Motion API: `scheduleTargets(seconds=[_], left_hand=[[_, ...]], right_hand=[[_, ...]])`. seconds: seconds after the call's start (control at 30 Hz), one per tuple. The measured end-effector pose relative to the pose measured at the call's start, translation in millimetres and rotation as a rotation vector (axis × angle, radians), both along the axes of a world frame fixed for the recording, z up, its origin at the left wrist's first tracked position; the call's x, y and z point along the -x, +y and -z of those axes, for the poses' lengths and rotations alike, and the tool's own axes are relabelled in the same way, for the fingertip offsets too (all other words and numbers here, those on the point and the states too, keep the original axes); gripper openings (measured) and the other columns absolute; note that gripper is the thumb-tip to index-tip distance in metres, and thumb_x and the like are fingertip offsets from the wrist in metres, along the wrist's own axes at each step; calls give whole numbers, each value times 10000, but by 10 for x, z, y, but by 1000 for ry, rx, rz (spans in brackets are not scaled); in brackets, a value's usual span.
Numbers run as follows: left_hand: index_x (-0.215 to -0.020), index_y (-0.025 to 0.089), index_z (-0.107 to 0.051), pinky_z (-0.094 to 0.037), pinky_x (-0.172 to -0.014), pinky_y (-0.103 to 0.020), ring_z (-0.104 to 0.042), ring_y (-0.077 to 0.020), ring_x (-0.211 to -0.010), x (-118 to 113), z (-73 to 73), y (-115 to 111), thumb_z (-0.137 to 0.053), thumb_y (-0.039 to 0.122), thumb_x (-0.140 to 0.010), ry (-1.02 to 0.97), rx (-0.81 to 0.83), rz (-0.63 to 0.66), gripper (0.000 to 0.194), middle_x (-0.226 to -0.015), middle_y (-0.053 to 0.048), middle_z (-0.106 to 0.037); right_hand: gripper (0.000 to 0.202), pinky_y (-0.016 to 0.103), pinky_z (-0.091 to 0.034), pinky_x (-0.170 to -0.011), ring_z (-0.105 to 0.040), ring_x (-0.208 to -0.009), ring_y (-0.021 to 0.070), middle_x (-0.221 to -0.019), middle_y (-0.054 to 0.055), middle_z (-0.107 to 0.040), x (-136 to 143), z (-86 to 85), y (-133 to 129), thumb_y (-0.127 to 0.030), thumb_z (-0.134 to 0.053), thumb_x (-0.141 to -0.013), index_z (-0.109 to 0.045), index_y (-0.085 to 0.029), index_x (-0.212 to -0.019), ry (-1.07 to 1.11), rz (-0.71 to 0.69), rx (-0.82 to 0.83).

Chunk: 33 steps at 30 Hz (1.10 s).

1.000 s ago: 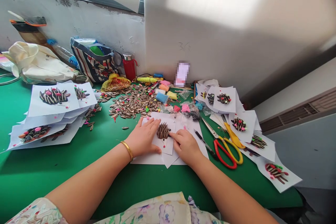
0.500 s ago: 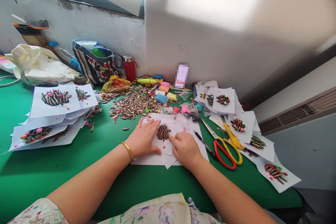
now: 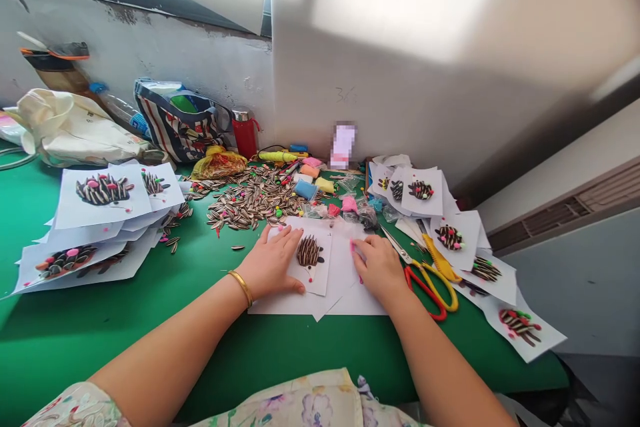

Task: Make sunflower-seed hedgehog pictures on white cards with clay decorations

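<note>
A hedgehog figure made of sunflower seeds sits on a small white card, with a red dot below it. My left hand lies spread over the card's left side, fingers apart, holding nothing. Under the card are larger white sheets. My right hand rests on these sheets, right of the card, its fingers bent and pressed together at a bit of pink clay. Another small pink bit shows beneath the fingers.
Loose sunflower seeds and colored clay packs lie behind the sheets. Scissors are beside my right hand. Stacked seed-picture cards stand left and right. A red bottle and bags line the wall.
My right hand has moved right, away from the hedgehog figure, to the pink clay. A dark piece at the figure's right edge is now uncovered. My left hand stays on the card.
</note>
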<state>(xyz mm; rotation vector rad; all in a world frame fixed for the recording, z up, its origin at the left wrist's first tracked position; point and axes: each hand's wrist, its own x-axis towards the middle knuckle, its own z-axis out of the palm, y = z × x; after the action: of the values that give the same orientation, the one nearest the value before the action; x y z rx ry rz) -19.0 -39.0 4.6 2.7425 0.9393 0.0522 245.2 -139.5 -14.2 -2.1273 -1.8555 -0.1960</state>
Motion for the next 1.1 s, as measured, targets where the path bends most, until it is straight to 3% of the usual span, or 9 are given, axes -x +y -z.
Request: scheduleTargets(seconds=[0.17, 0.37, 0.57, 0.7, 0.83, 0.97, 1.1], left_hand=[[-1532, 150, -213, -30, -1188, -577, -227, -349, -1469, 27, 25, 49, -718, 711, -603, -21, 7, 8, 1198, -1566, -175, -320], [-1532, 176, -209, -28, -1183, -581, -232, -353, -1467, 35, 23, 74, -722, 704, -597, -32, 11, 16, 1190, -1560, -176, -334], [-1531, 182, -211, -32, -1182, -588, -218, -348, -1472, 39, 23, 101, -733, 701, -593, -37, 18, 30, 1192, -1563, -172, -329], [-1525, 198, -233, -43, -1181, -592, -212, -352, -1473, 44, 16, 106, -741, 697, -587, -45, 17, 41, 1178, -1556, -159, -351], [-1514, 219, -265, -24, -1175, -609, -222, -344, -1470, 51, -6, 103, -703, 707, -639, -79, -6, 48, 1093, -1544, -136, -379], [-1491, 220, -323, -55, -1187, -568, -282, -336, -1444, 43, -31, 74, -664, 732, -671, -129, -71, 18, 1025, -1521, -134, -412], [-1496, 212, -324, -92, -1187, -534, -371, -338, -1383, 17, -37, 13, -697, 748, -615, -118, -98, 5, 1097, -1460, -145, -478]], right_hand=[[257, 348, -384, -830, -536, -1008, 250, -1067, 86, -641, -89, -53, -1, -265, -562, -912, -692, -227, -1131, -38, 129, 39], [257, 319, -395, -758, -597, -883, 235, -914, 84, -668, 38, -114, -36, -396, -546, -922, -668, -173, -963, -150, 39, 189], [153, 306, -358, -651, -644, -828, 247, -899, 129, -696, 85, -278, 110, -136, -522, -871, -667, -135, -921, -307, 7, 398], [106, 295, -312, -604, -640, -845, 254, -889, 116, -696, 86, -433, 202, -154, -560, -832, -660, -150, -869, -311, -32, 388], [104, 286, -252, -559, -615, -759, 191, -832, 52, -685, 139, -561, 246, -200, -514, -876, -615, -192, -856, -173, -54, 277], [124, 272, -265, -549, -565, -607, 154, -698, 0, -651, 193, -472, 292, -224, -461, -928, -584, -207, -924, 54, -88, 205], [142, 269, -389, -680, -622, -788, 188, -860, 54, -691, 213, -218, 349, -204, -451, -938, -587, -190, -980, 155, -262, 68]])
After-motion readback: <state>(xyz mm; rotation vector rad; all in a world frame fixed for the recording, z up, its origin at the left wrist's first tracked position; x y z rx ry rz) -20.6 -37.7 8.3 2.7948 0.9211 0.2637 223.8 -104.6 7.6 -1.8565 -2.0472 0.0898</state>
